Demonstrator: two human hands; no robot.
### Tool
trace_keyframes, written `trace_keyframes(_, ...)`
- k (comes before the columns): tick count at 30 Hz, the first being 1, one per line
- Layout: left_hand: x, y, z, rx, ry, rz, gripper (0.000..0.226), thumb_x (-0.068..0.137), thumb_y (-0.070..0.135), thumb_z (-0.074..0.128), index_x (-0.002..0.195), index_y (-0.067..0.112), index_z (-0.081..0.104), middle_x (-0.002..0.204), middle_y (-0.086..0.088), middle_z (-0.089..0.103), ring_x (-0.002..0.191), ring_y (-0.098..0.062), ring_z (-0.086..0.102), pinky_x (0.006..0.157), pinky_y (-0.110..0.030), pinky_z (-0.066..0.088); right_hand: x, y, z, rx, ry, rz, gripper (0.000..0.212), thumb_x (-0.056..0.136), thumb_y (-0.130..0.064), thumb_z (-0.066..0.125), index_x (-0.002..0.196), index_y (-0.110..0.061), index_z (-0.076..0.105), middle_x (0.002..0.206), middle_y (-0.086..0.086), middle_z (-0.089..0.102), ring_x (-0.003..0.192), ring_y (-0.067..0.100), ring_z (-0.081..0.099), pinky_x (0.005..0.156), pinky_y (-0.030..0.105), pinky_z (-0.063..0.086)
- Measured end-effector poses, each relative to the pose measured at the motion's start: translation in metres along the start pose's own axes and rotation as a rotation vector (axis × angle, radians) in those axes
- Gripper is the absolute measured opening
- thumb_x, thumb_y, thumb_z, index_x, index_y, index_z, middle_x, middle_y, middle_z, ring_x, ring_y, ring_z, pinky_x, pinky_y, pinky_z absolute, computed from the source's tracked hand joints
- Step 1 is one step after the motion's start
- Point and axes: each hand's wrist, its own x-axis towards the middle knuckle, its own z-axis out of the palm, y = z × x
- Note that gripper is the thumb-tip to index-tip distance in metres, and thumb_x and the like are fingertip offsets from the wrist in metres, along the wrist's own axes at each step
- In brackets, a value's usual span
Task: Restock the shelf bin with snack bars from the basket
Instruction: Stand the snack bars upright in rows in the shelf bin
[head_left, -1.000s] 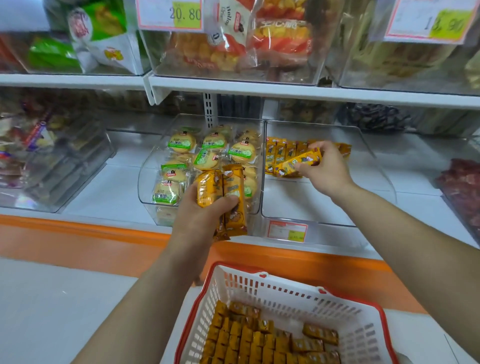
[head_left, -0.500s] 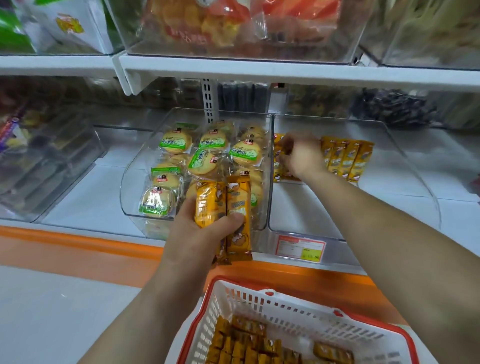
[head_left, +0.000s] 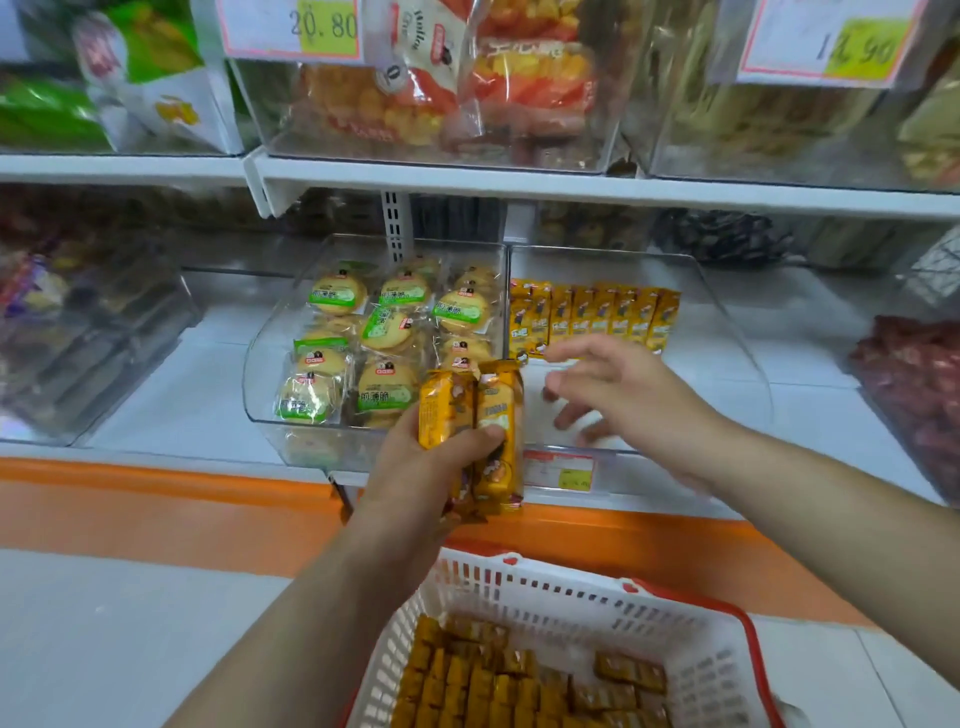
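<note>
**Bars in my left hand, right hand empty over the bin**

My left hand (head_left: 431, 467) grips a bunch of snack bars (head_left: 470, 415), 2 of them showing upright, in front of the bin of round cakes (head_left: 384, 332). My right hand (head_left: 623, 395) holds nothing, fingers spread and relaxed, above the front of the clear shelf bin (head_left: 727, 364). A row of bars (head_left: 597, 317) stands at that bin's back. Below, the white basket (head_left: 571, 590) holds more bars (head_left: 493, 680).

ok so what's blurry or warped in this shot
Head view: the right hand is motion-smeared and ghosted; the left hand gripping orange-wrapped snack bars is sharper; the white shelf edge bows from the wide lens; pale reflections haze the clear plastic shelf bin.
</note>
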Motion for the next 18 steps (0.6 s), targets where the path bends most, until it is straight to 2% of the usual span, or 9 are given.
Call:
trace_keyframes(2, -0.006, -0.006, 0.010, 0.021, -0.054, 0.000, 0.057, 0.072, 0.014, 0.086, 0.124, 0.014, 0.063, 0.106, -0.017, 0.077, 0.090, -0.034, 0.076, 0.064, -0.039, 0.059, -0.034, -0.001, 0.007, 0.172, -0.067, 0.094, 0.026, 0.094, -0.033, 0.066, 0.119, -0.034, 0.061, 0.090, 0.001, 0.074, 0.071, 0.019, 0.072, 0.058, 0.029, 0.056)
trace_keyframes(4, -0.010, -0.013, 0.019, 0.062, -0.096, 0.009, 0.053, 0.073, 0.017, 0.083, 0.123, 0.017, 0.065, 0.110, -0.018, 0.076, 0.097, -0.037, 0.075, 0.070, -0.042, 0.059, -0.051, 0.001, 0.011, 0.226, -0.055, 0.125, 0.033, 0.091, -0.041, 0.066, 0.123, -0.042, 0.059, 0.091, 0.001, 0.071, 0.074, 0.018, 0.073, 0.062, 0.032, 0.058)
trace_keyframes(6, -0.013, -0.018, 0.025, 0.073, -0.104, 0.009, 0.049, 0.074, 0.019, 0.081, 0.120, 0.019, 0.067, 0.109, -0.019, 0.076, 0.098, -0.040, 0.074, 0.072, -0.044, 0.059, -0.056, 0.001, 0.010, 0.172, -0.060, 0.114, 0.022, 0.088, -0.043, 0.069, 0.109, -0.050, 0.066, 0.087, -0.003, 0.070, 0.075, 0.017, 0.073, 0.065, 0.034, 0.060)
trace_keyframes(8, -0.015, -0.020, 0.029, 0.065, -0.108, -0.001, 0.047, 0.074, 0.019, 0.081, 0.118, 0.017, 0.068, 0.106, -0.018, 0.076, 0.093, -0.039, 0.075, 0.067, -0.042, 0.058, -0.055, 0.001, 0.003, 0.160, -0.081, 0.115, 0.012, 0.088, -0.034, 0.073, 0.096, -0.043, 0.071, 0.079, -0.005, 0.070, 0.071, 0.017, 0.071, 0.063, 0.033, 0.058)
trace_keyframes(10, -0.017, -0.018, 0.031, 0.042, -0.111, -0.021, 0.047, 0.072, 0.018, 0.082, 0.117, 0.012, 0.067, 0.099, -0.017, 0.076, 0.082, -0.035, 0.074, 0.062, -0.039, 0.058, -0.050, 0.003, -0.005, 0.219, -0.064, 0.139, 0.013, 0.087, -0.022, 0.075, 0.097, -0.024, 0.068, 0.078, 0.001, 0.069, 0.067, 0.018, 0.067, 0.058, 0.032, 0.054)
trace_keyframes(12, -0.017, -0.016, 0.031, 0.030, -0.093, -0.034, 0.053, 0.068, 0.017, 0.087, 0.115, 0.008, 0.066, 0.096, -0.018, 0.076, 0.077, -0.032, 0.074, 0.060, -0.037, 0.058, -0.047, 0.004, -0.012, 0.296, -0.021, 0.167, 0.017, 0.086, -0.013, 0.072, 0.101, -0.014, 0.065, 0.085, 0.010, 0.070, 0.066, 0.020, 0.067, 0.055, 0.029, 0.051)
trace_keyframes(15, -0.017, -0.011, 0.026, 0.006, -0.016, -0.030, 0.068, 0.060, 0.026, 0.089, 0.120, 0.005, 0.065, 0.100, -0.017, 0.076, 0.079, -0.028, 0.072, 0.065, -0.036, 0.059, -0.043, 0.005, -0.018, 0.518, 0.094, 0.174, 0.030, 0.087, -0.002, 0.068, 0.113, -0.012, 0.058, 0.093, 0.017, 0.069, 0.062, 0.023, 0.068, 0.049, 0.028, 0.053)
trace_keyframes(18, -0.016, -0.006, 0.021, -0.068, 0.048, -0.036, 0.069, 0.059, 0.030, 0.085, 0.120, 0.007, 0.066, 0.091, -0.015, 0.074, 0.075, -0.024, 0.072, 0.061, -0.032, 0.059, -0.041, 0.005, -0.018, 0.631, 0.151, 0.105, 0.028, 0.082, 0.000, 0.071, 0.106, -0.015, 0.065, 0.102, 0.018, 0.070, 0.075, 0.028, 0.072, 0.061, 0.029, 0.058)
